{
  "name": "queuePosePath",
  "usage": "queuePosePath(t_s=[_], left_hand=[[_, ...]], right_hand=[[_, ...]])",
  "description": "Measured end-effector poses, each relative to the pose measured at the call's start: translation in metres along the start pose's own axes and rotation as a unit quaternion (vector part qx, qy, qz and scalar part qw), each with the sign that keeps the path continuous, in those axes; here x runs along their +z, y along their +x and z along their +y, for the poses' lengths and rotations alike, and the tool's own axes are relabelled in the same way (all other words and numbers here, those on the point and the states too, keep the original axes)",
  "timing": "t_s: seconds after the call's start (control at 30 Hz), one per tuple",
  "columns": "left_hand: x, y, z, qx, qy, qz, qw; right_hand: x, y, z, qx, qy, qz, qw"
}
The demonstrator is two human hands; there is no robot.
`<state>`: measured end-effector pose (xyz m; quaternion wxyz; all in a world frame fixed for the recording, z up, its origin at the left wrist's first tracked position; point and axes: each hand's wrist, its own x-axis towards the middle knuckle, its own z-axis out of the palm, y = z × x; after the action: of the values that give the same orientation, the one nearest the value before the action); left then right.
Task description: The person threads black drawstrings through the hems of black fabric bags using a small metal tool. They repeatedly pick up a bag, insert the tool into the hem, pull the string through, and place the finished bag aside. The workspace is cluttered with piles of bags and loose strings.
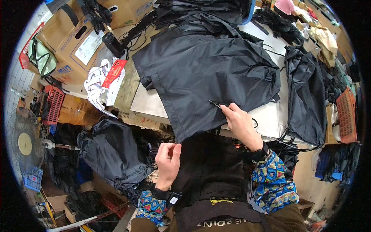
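Observation:
A black fabric piece (216, 73), perhaps a drawstring bag, lies spread and creased over the light table in front of me. Over its near right part, my right hand (241, 125) pinches a thin dark pointed item (214, 104), too small to tell whether it is a threading tool or a cord end. My left hand (168, 162) is curled closed below the fabric's near left corner, apart from it; the inside of its fingers is hidden. Another black bag (305, 96) with cords lies at the table's right side.
Black bags (116, 150) hang in a bunch at my left, near a fan (25, 143). Cardboard boxes (73, 46) and a white cloth item with a red tag (114, 73) stand at the far left. Orange baskets (346, 116) are at right. More black fabric (201, 11) is piled behind.

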<state>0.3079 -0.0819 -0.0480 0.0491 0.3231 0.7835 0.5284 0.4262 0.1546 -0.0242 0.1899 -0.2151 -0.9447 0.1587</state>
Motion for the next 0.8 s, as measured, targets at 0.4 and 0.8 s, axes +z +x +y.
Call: queuePosePath(t_s=[0.4,0.8], left_hand=[[0.03,0.03,0.031,0.098,0.011,-0.01,0.995],[0.062,0.038,0.061,-0.195,-0.39,-0.163,0.885]], right_hand=[[-0.007,0.005,0.021,-0.012,0.0,0.009,1.0],[-0.038,-0.045,-0.034,0.001,0.179,0.179,0.967]])
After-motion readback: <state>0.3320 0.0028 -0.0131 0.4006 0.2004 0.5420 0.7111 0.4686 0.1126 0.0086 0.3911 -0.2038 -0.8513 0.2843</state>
